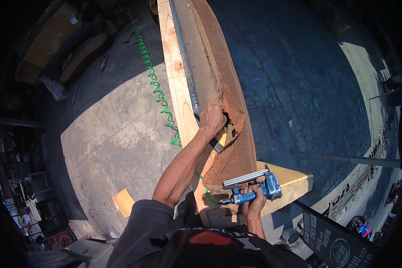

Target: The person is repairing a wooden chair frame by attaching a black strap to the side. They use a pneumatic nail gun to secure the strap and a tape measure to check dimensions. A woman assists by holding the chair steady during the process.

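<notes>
A long upholstered piece with a pale wooden frame (176, 67) stretches away in front of me. Brown ribbed fabric (225, 67) covers its right side and is bunched and ragged along the near edge. My left hand (213, 118) is closed in a fist at that ragged edge, gripping the fabric; its fingertips are hidden. Yellow foam (222, 136) and a black strip show just below the fist. In my right hand (256, 203) is a blue pneumatic staple gun (254, 190), held by its grip over the near end, its silver magazine lying crosswise.
A coiled green air hose (154, 85) runs along the floor on the left. A thick yellow foam slab (288, 185) lies under the near right end. A foam scrap (123, 202) rests on the floor. Cushioned pieces (53, 35) stand far left; a dark banner (330, 239) is lower right.
</notes>
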A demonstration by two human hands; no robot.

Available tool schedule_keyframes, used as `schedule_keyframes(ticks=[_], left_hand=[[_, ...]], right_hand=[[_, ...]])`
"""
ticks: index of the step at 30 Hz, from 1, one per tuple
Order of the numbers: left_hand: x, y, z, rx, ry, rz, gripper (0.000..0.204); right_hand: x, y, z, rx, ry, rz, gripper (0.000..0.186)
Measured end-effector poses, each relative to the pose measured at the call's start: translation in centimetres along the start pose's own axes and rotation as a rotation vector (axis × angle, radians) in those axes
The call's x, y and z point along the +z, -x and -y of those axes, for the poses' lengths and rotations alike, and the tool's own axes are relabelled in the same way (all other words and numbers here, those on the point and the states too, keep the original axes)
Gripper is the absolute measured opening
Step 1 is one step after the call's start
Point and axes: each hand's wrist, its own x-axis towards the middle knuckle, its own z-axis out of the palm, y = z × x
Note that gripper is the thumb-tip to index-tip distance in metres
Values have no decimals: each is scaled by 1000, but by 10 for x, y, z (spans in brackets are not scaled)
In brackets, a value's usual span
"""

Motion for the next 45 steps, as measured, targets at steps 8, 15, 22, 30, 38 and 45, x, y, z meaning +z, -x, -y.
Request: schedule_keyframes(ticks=[8, 15, 22, 30, 38, 45], left_hand=[[-36, 135, 24, 272, -45, 367, 38], [-19, 147, 48, 371, -7, 104, 29], [-38, 150, 47, 220, 264, 305, 36], [-33, 147, 67, 231, 336, 482, 32], [-21, 137, 64, 404, -135, 293, 26], [-16, 153, 67, 418, -83, -83, 36]], right_hand=[[58, 12, 49, -96, 336, 357, 42], [79, 34, 35, -109, 577, 429, 30], [51, 2, 10, 175, 126, 79, 24], [-9, 35, -56, 136, 19, -140, 17], [-38, 102, -49, 184, 29, -205, 18], [-2, 103, 10, 51, 542, -17, 22]])
